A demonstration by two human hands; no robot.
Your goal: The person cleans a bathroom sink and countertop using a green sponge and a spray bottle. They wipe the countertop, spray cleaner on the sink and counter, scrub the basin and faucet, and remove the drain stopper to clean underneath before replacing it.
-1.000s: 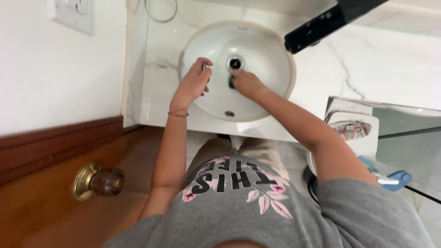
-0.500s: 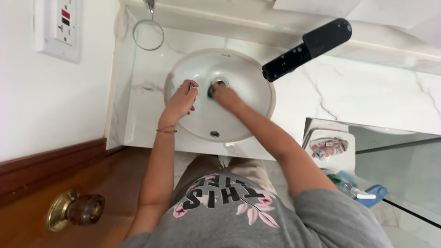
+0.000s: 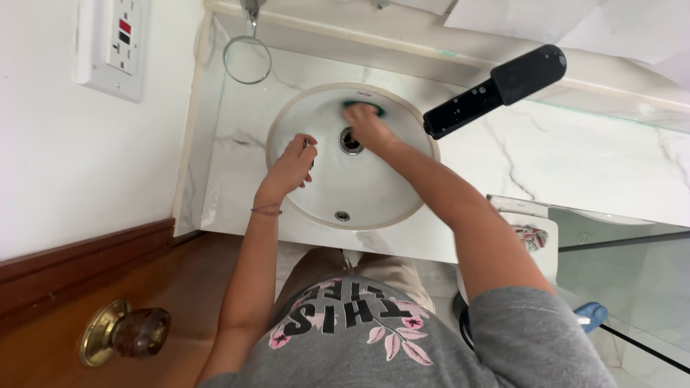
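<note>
In the basin (image 3: 374, 194), right hand (image 3: 363, 123) presses sponge (image 3: 365, 108).

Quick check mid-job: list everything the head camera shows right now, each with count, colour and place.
round white ceramic sink basin: one, white, set in the counter
metal drain: one, dark, basin centre
green scrubbing sponge: one, green, far basin wall, under the right hand
black faucet: one, black, right of the basin
white marble counter: one, white, grey-veined
metal towel ring: one, silver, wall left of the basin
wall outlet: one, white, left wall
brass door knob: one, lower left
left hand: on the basin's left rim
right hand: pressing the sponge
</note>
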